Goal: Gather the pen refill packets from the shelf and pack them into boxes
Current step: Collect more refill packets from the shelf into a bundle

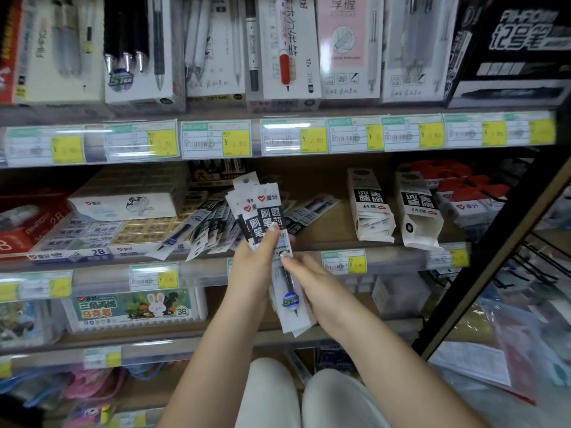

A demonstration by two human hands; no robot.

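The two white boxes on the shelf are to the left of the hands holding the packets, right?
Not quite. The head view shows the two white boxes on the shelf to the right of the hands, not left. The left hand and right hand do hold the packets.

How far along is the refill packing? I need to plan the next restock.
Partly done. One box on the shelf already shows packets in its open end; the box beside it is open. In hand: the left hand grips a stack of refill packets, steadied by the right hand. Left: loose packets on the shelf.
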